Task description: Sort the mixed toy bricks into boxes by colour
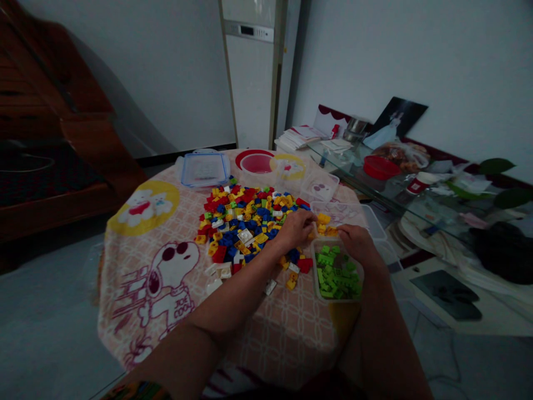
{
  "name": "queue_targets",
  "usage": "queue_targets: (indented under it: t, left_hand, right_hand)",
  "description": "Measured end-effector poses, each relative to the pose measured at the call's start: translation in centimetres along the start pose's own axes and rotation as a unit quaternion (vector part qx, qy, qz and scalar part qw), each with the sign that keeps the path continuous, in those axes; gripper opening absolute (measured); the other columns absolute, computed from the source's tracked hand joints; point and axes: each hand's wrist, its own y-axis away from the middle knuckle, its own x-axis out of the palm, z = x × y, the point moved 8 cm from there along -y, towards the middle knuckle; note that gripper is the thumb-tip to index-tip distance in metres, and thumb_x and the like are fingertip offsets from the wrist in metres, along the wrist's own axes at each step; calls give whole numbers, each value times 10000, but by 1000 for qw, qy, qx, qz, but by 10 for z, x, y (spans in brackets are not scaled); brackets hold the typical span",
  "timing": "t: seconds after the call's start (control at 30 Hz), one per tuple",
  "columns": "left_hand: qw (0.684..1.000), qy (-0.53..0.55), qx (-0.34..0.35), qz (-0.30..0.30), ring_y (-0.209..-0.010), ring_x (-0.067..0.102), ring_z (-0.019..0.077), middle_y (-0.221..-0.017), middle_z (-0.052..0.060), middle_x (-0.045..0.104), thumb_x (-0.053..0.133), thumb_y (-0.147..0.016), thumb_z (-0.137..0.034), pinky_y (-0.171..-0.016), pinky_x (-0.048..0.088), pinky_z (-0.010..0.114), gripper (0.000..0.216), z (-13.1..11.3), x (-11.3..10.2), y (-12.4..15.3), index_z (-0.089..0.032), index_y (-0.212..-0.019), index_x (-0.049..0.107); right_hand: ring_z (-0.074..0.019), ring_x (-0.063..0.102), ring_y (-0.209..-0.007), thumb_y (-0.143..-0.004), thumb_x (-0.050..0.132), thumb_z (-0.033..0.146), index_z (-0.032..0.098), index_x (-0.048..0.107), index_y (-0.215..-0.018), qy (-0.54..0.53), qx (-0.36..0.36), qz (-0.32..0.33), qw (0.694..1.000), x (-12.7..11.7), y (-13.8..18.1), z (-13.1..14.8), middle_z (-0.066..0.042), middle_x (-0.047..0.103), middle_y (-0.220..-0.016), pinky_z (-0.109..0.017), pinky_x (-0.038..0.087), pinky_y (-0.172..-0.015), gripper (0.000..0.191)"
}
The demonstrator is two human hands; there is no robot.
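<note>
My left hand (297, 226) reaches over the right edge of a mixed heap of toy building bricks (250, 219), its fingers curled together beside some yellow bricks (322, 220). Whatever is in those fingers is too small to make out. Across from it, my right hand (356, 243) is closed, fingertips at the right side of the same yellow bricks, which seem to lie in a clear container. What it pinches is unclear. Below the right hand, a clear plastic box (315, 286) holds green bricks (336, 275); my right wrist passes along its right edge.
A blue-rimmed clear lid (205, 169) and a red-rimmed round tub (257, 163) stand at the table's back. More clear containers (372, 222) lie right. A patterned cloth (287, 333) covers the round table. A cluttered glass table (375, 186) adjoins on the right.
</note>
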Motion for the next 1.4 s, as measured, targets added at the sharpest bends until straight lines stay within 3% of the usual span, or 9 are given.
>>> queue_targets:
  t: [0.23, 0.37, 0.57, 0.7, 0.9, 1.13, 1.4]
  left_hand:
    - [993, -92, -65, -36, -853, 701, 184, -957, 66, 780, 610, -828, -124, -853, 530, 282, 231, 34, -54, -5, -159, -987, 774]
    - [982, -163, -96, -22, -883, 707, 205, -933, 64, 786, 596, -831, -123, -866, 518, 294, 255, 47, -66, -4, -173, -987, 793]
    - [976, -191, -76, 73, -908, 711, 196, -995, 52, 791, 643, -802, -111, -858, 523, 275, 270, 48, -47, -3, -204, -998, 803]
    - [965, -231, -68, 105, -970, 710, 225, -1033, 77, 779, 663, -784, -98, -843, 518, 287, 266, 52, -33, -3, -201, -985, 804]
    - [968, -220, -60, 102, -869, 697, 192, -926, 58, 774, 694, -787, -134, -782, 501, 260, 159, 55, -38, -3, -178, -905, 793]
    - [992, -104, -55, 47, -744, 677, 147, -824, 31, 764, 685, -794, -160, -692, 490, 220, 111, 51, -58, -3, -144, -865, 769]
    - [999, -43, 10, 29, -731, 667, 139, -860, 35, 769, 687, -794, -128, -713, 497, 220, 115, 9, -24, -4, -152, -873, 767]
  right_hand:
    - [-224, 677, -897, -977, 414, 198, 168, 747, -916, -3, 6, 4, 1000, 0, 1, 0, -133, 770, -957, -308, 450, -847, 340]
    - [-224, 674, -889, -966, 421, 193, 163, 743, -914, -3, 9, 3, 1000, 1, 1, -2, -131, 769, -949, -307, 447, -840, 327]
    - [-215, 658, -847, -958, 416, 198, 175, 730, -883, -13, 3, 2, 1000, 0, 0, -2, -120, 764, -901, -292, 431, -797, 324]
    - [-214, 659, -846, -958, 419, 195, 175, 727, -878, -14, 12, 8, 1000, 0, 0, -2, -124, 765, -920, -287, 423, -785, 319]
    - [-218, 662, -865, -962, 419, 200, 174, 737, -899, -5, 4, -8, 1000, 3, 0, -4, -120, 771, -934, -293, 430, -808, 326]
    - [-215, 655, -826, -958, 409, 205, 171, 738, -877, -12, -4, -6, 1000, 1, 0, -3, -122, 764, -897, -299, 427, -786, 340]
    - [-228, 655, -847, -955, 404, 215, 171, 737, -883, -13, -8, -13, 1000, 3, -1, -4, -129, 763, -909, -307, 435, -800, 344]
